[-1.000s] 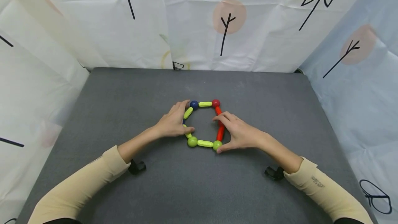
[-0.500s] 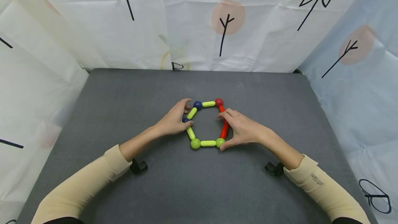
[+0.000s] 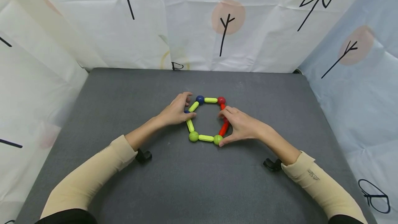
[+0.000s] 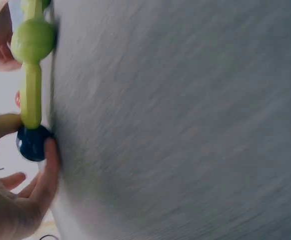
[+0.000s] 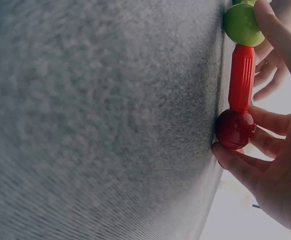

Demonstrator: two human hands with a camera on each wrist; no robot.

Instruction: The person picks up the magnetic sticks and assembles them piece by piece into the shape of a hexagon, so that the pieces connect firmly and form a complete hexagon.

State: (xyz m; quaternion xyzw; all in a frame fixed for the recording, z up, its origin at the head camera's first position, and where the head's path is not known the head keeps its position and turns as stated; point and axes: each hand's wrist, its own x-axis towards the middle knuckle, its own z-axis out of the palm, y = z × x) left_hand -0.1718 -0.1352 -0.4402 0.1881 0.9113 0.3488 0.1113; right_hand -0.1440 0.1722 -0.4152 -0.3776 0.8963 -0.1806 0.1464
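Note:
A closed ring of coloured balls and short rods, like a magnetic building set, lies flat on the grey table. At its left corner my left hand [image 3: 175,110] pinches a blue ball [image 4: 30,144] between thumb and finger. A second blue ball [image 3: 200,100] and a red ball [image 3: 221,100] form the far side, joined by a yellow-green rod [image 3: 211,100]. My right hand [image 3: 244,124] spans the right side: its thumb touches a green ball [image 5: 243,25], while its fingers curl round another red ball [image 5: 234,129]. Between those two runs a red rod [image 5: 242,77]. Another green ball [image 3: 193,136] sits front left.
The grey table [image 3: 199,182] extends on all sides of the ring. White patterned cloth [image 3: 186,27] hangs behind it and at both sides. A black wrist strap mount [image 3: 143,156] sticks out below the left wrist, and a similar mount [image 3: 272,165] below the right.
The ring has slid a little away from the body and its left corner has come into view. My left hand has moved forward with it; the right has shifted slightly forward.

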